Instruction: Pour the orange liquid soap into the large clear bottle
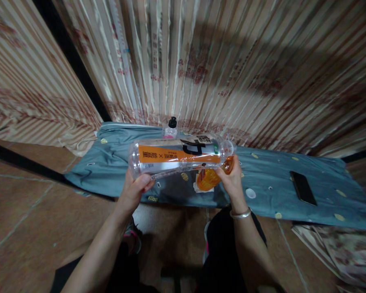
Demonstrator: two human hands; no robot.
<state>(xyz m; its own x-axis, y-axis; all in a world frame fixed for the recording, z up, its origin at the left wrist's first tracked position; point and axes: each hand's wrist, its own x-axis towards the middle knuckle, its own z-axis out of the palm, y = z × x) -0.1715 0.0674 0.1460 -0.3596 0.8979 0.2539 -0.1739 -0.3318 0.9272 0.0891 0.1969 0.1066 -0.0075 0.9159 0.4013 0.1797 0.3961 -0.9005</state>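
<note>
A large clear plastic bottle [177, 156] with an orange, white and black label lies nearly level in the air. My left hand [134, 189] is closed around its base end, thumb on the near side. Its mouth points right, close to the top of a smaller bottle of orange liquid [209, 179]. My right hand [232, 179] is closed around the upper part of that smaller bottle, which tilts; the large bottle hides part of it. Whether the two mouths touch, I cannot tell. Under the orange bottle shows a piece of white tissue [198, 188].
A blue-green cloth [268, 175] covers the low narrow table. On it are a black phone [303, 188], a round white lid [250, 193] and, behind the large bottle, a black-capped bottle [171, 129]. Striped curtain [183, 61] hangs behind; a dark pole [73, 61] stands left.
</note>
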